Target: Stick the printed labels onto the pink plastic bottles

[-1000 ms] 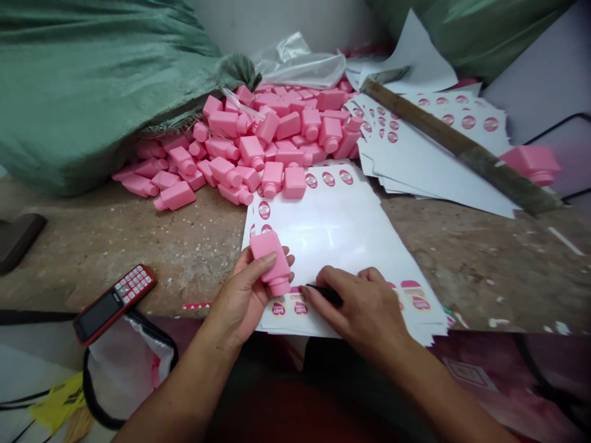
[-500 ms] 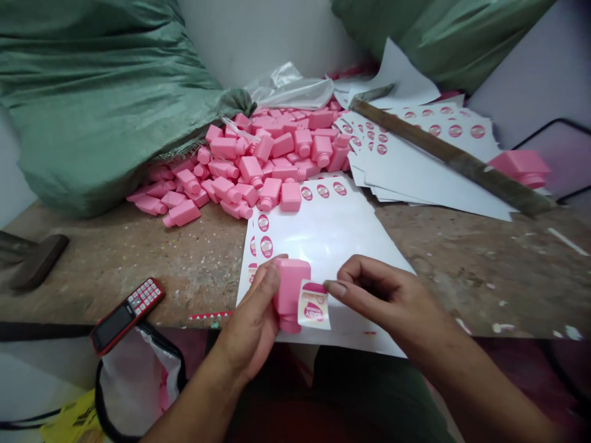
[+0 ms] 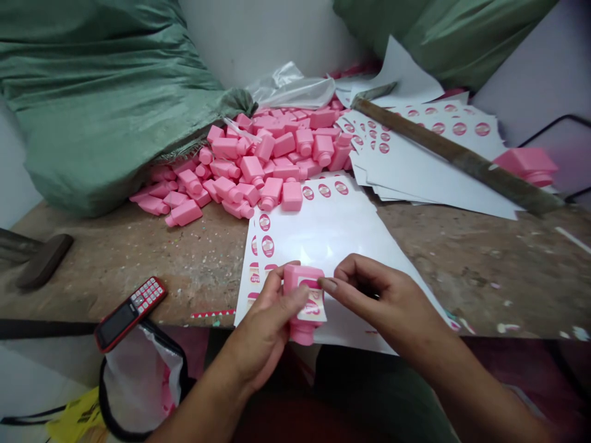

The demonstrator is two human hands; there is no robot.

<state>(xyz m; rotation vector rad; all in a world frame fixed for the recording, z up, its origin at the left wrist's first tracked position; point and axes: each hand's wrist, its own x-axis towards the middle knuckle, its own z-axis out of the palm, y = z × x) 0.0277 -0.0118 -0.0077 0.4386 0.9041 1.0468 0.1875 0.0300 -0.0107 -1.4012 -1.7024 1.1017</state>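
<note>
My left hand (image 3: 268, 329) is closed around a pink plastic bottle (image 3: 303, 335), its capped or neck end pointing down toward me. A printed label (image 3: 314, 306) lies against the bottle's upper face, and my left thumb presses on it. My right hand (image 3: 376, 295) pinches the label's upper right edge between thumb and forefinger. Beneath both hands is a white sheet of labels (image 3: 341, 240), with small oval and square stickers along its left and top edges.
Many pink bottles (image 3: 252, 169) are heaped at the back beside a green sack (image 3: 101, 123). More label sheets (image 3: 415, 166) lie at the right under a wooden-handled tool (image 3: 438, 144). A red phone (image 3: 130, 312) rests at the table's front left edge, above an open bag (image 3: 133, 384).
The label has moved from beside the bottle onto its face. My left thumb has shifted onto the label, and the bottle has turned and moved slightly right.
</note>
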